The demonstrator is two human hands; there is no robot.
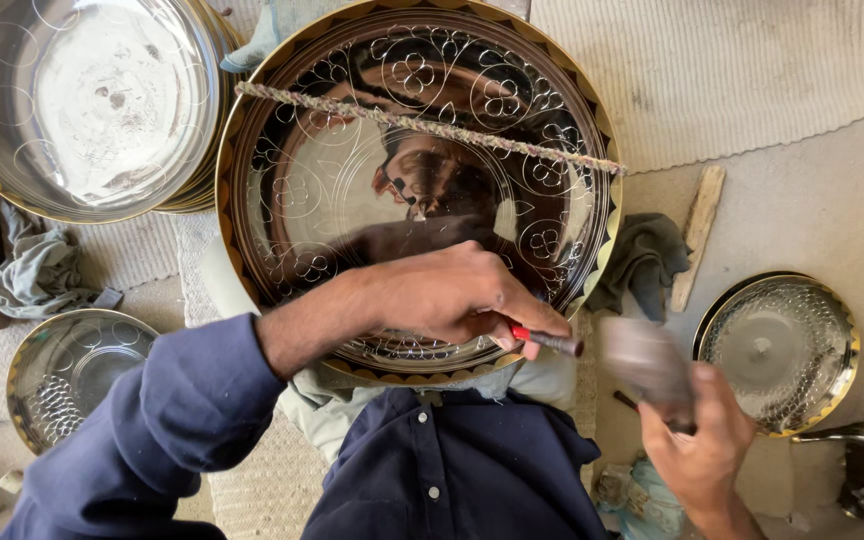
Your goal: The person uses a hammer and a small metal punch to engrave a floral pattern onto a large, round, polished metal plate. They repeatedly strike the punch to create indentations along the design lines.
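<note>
Fingers (512,318) of the left hand (452,295) were closed tight round a thin punch-like tool (549,340) with a red band and a dark metal tip, the tip pointing out past the lower right rim of a large round metal tray (422,180). The hand lay across the tray's lower part, its blue sleeve (167,420) reaching in from the lower left. The right hand (702,445) was curled shut round the handle of a hammer (647,365), whose head was blurred and hung just beside the tool's tip, to its right; whether the two touched could not be told.

The tray stood tilted in the person's lap, polished to a mirror, engraved with flowers and looping lines, its edge trimmed in a gold and dark pattern. A twisted cord (422,125) ran slantwise across its upper half. Pale cloth (342,410) padded the lap under the tray's lower edge.

A stack of similar trays (82,100) sat at upper left, a smaller engraved dish (62,370) at lower left, and another round dish (782,350) with dense netted engraving to the right. A dark green rag (647,260) and a wooden stick (697,235) lay between the big tray and that dish. A grey cloth (37,270) was crumpled on the left
</note>
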